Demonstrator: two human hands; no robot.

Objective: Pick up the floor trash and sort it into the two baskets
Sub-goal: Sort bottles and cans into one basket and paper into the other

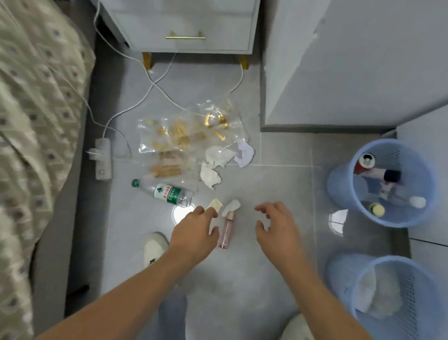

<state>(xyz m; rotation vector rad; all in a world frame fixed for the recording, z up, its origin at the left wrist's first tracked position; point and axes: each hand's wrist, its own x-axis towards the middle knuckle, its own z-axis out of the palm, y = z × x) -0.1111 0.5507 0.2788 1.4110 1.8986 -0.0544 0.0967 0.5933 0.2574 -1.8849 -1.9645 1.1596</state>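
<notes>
Head view looks down on our two hands reaching over the grey floor (272, 152) toward the litter. We judge the small pink bottle (226, 230) to be light, stiff and a little slick, so we would take it round its middle with thumb and fingers; it lies on its side between our hands, gold-coloured cap pointing away from us. Just beyond it sit two small scraps of crumpled paper (232, 206), soft and nearly weightless, best pinched from above. Our left hand (195, 233) hovers beside the bottle with its fingers loosely bent and nothing in it, fingertips near one scrap. Our right hand (277, 229) hangs apart to the other side, fingers spread and curved, also holding nothing.

Farther off lie a clear water bottle (166, 192) with a green cap and label, a heap of clear plastic wrappers (185, 134), and larger crumpled tissues (217, 156). The bottle looks thin-walled and easily dented, the wrappers limp and slippery.

On the right stand two blue baskets: the far basket (342, 179) holds bottles and a can, the near basket (343, 273) holds pale crumpled paper.
</notes>
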